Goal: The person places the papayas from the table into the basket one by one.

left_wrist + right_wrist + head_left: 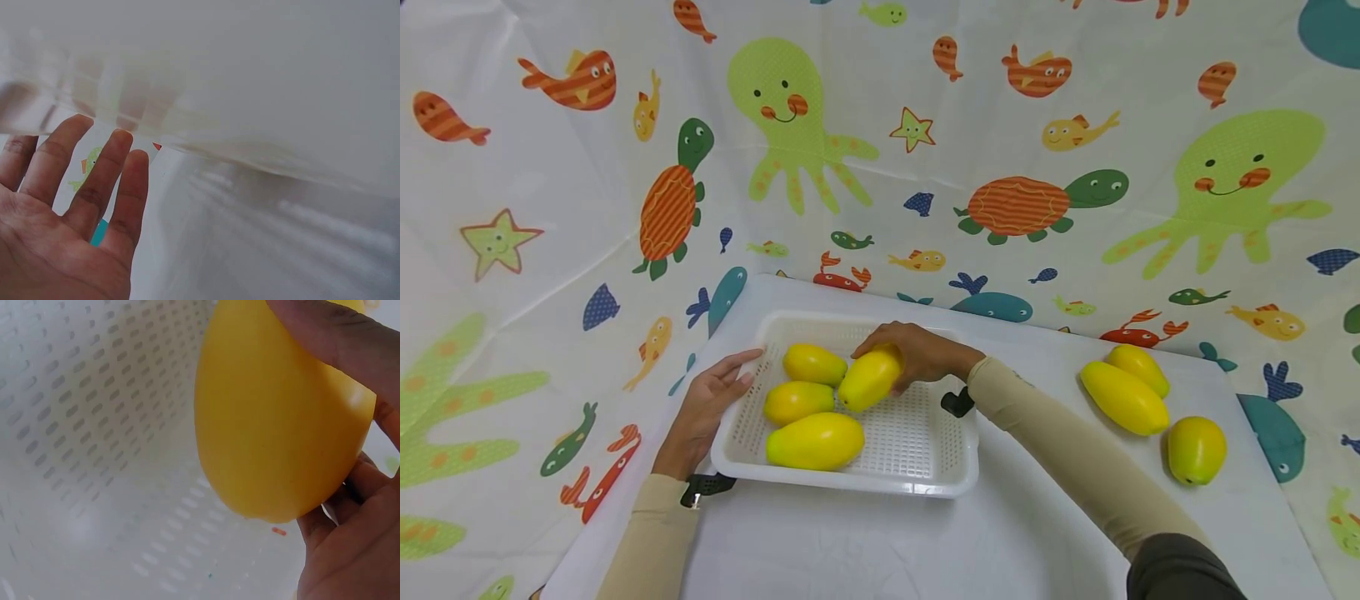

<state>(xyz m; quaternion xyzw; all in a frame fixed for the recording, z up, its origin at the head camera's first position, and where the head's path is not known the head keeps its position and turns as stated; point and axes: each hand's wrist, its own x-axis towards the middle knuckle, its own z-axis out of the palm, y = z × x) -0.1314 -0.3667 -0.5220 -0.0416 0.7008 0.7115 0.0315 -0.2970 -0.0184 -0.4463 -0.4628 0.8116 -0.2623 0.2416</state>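
Note:
A yellow papaya [870, 379] with a greenish tip is gripped by my right hand [917, 354], over the middle of a white perforated plastic basket [910, 486]. In the right wrist view, thumb and fingers lie around the papaya [275, 419], its rounded end tilted down. Three more papayas lie in the basket's left half: one at the back [814, 364], one in the middle [799, 403] and one at the front [816, 442]. My left hand [707, 408] is at the basket's left side; the left wrist view shows its fingers [103, 169] extended at the basket wall.
Three other papayas lie on the white table to the right: a long one [1124, 398], one behind it [1138, 369] and one nearer the front [1197, 451]. A curtain [865, 167] printed with sea animals hangs behind the table and along its left side.

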